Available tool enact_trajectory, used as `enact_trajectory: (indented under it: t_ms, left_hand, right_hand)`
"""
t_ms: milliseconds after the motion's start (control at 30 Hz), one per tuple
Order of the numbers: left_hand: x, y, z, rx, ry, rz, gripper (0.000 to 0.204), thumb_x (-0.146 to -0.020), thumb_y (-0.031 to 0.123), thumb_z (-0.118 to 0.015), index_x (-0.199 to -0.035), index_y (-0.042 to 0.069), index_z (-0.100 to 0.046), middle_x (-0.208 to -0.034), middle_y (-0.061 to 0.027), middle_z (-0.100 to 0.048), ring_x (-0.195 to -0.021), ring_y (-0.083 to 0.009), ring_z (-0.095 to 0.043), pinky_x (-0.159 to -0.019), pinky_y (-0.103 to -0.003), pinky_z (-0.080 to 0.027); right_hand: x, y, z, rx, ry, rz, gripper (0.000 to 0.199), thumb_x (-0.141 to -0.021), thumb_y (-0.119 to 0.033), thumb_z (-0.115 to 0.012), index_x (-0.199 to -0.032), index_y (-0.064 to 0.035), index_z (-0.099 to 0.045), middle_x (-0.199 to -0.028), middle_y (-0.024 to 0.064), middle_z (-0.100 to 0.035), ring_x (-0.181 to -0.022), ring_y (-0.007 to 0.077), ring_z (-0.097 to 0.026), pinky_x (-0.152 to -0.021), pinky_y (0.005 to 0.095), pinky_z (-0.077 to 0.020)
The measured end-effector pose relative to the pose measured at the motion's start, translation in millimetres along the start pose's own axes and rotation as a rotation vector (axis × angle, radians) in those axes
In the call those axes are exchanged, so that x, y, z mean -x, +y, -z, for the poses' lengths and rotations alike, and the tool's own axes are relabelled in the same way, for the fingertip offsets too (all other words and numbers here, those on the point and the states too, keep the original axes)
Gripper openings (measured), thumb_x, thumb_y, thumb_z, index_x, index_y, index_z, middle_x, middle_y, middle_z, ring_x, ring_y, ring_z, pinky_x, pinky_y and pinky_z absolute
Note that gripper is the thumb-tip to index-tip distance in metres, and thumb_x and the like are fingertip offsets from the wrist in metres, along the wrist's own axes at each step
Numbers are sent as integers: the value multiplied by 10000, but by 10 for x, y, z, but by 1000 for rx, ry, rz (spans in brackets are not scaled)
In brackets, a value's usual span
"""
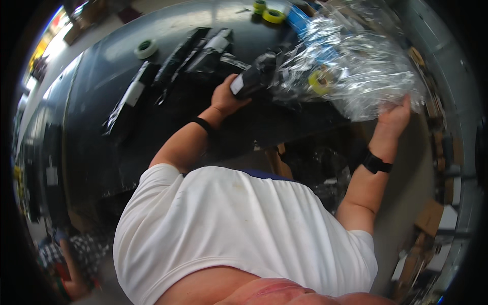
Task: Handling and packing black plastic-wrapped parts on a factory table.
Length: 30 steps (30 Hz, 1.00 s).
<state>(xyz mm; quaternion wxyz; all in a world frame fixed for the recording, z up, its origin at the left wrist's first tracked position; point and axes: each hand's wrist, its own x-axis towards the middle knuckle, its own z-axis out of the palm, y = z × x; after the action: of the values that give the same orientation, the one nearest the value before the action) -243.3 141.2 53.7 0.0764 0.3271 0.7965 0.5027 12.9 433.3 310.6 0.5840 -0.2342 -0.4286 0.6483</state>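
My left hand is closed around the near end of a long black-wrapped package that has a white label. The package lies slanted over the dark table, its far end running toward a heap of crinkled clear plastic film. At the heap's near right edge, my right hand grips the film; some of its fingers are hidden by the plastic. A yellowish roll of tape sits at the middle of the film. Left of my left hand are more black-wrapped packages, several side by side.
A whitish tape roll stands behind the packages. Yellow-green tape rolls are at the table's far side, beside a blue piece of packaging. Cardboard lines the right. At the lower left is another person in a checked garment.
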Motion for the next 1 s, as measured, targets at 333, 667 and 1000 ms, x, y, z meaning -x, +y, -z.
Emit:
enact_trajectory:
  t_ms: [333,667,1000]
  left_hand:
    - [308,-150,551,-561,72,63,680,-677,339,-803,-1257,114,-529,-1180,-128,-603,-1123,-342,-565,-943,-422,-473]
    - [644,-105,752,-859,-459,310,930,-648,385,-833,-1427,149,-384,-1424,-99,-450,-1341,-279,-407,-1066,-552,-331]
    - [1355,-378,924,-786,-140,293,946,-619,228,-818,-1440,103,-367,-1504,-115,-356,-1409,-302,-314,-1102,-464,-325]
  right_hand:
    - [329,502,3461,1059,823,326,554,-927,-278,-584,-1297,116,-463,-1271,314,-552,-1167,422,-564,-999,427,-450]
    - [826,1909,4810,1470,206,-460,859,-780,-141,-718,-1458,85,-241,-1443,322,-374,-1343,414,-391,-1126,404,-328]
    - [-34,1782,2922,1559,207,-153,578,-780,-190,-722,-1249,94,-536,-1244,296,-579,-1185,431,-544,-1021,433,-432]
